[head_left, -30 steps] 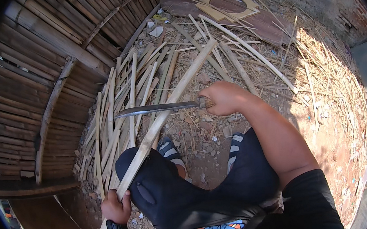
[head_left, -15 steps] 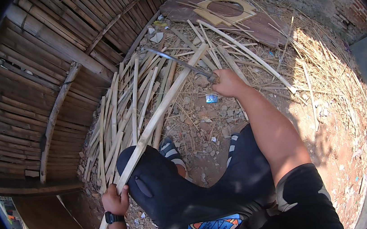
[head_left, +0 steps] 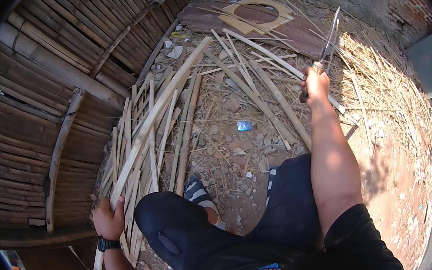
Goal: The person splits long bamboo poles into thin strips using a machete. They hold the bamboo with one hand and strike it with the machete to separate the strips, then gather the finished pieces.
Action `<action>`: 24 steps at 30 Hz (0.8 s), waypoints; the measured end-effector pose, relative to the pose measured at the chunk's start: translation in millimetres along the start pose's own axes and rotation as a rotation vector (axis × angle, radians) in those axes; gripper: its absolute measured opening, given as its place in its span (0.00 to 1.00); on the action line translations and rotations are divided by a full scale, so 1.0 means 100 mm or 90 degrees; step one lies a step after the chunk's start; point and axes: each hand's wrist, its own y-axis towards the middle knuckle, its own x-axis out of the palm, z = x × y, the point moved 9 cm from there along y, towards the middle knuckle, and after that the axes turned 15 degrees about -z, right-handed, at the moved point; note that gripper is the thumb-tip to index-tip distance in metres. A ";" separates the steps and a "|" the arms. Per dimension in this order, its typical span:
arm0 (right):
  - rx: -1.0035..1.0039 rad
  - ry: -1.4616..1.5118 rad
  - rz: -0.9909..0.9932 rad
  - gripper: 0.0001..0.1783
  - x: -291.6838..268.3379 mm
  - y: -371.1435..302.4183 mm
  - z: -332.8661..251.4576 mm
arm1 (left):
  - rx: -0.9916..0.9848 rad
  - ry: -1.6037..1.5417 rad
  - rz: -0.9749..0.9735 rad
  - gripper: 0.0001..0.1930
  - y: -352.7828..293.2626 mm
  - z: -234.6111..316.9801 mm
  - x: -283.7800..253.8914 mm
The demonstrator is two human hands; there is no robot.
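My left hand [head_left: 109, 220], with a black watch on its wrist, is closed round the lower part of a long pale bamboo strip [head_left: 162, 108]. The strip slants up and away over a pile of similar strips, its far end near the middle top. Out to the right, my right hand [head_left: 317, 85] grips the handle of a machete [head_left: 330, 42], its long metal blade pointing up and away. Blade and strip are well apart. Below the strip, my bent left knee [head_left: 153, 217] is clear of it.
Bamboo strips [head_left: 136, 138] lie piled along the slatted bamboo wall [head_left: 35, 134] at left. Ahead is a brown board [head_left: 203, 19] bearing a yellowish panel [head_left: 284, 19] with a round hole. Dry shavings [head_left: 385, 78] cover the right side. A blue packet [head_left: 244, 125] lies on the rubble.
The machete has swung from across the strip out to the right, its blade now pointing away. My left hand has moved left and forward with the strip, lifting it off my knee.
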 end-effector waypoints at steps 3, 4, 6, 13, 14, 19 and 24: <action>-0.076 -0.002 0.008 0.11 -0.03 -0.09 -0.23 | 0.036 -0.005 0.053 0.30 0.75 0.32 -0.18; -0.107 -0.001 0.008 0.12 -0.06 -0.10 -0.30 | 0.040 0.011 0.067 0.30 1.01 0.46 -0.25; -0.109 0.007 -0.006 0.10 -0.05 -0.09 -0.32 | 0.070 -0.009 0.142 0.32 1.41 0.74 -0.52; -0.193 0.083 0.018 0.09 -0.14 -0.15 -0.63 | 0.094 -0.291 0.266 0.35 2.44 1.72 -1.05; -0.176 0.086 0.023 0.09 -0.13 -0.16 -0.62 | 0.094 -0.348 0.254 0.35 2.55 1.83 -1.04; -0.142 0.066 0.031 0.09 -0.13 -0.26 -0.71 | 0.131 -0.602 0.215 0.37 2.74 2.52 -0.74; -0.198 0.110 -0.012 0.09 0.00 -0.22 -0.68 | 0.057 -0.651 0.239 0.37 2.76 3.38 -0.06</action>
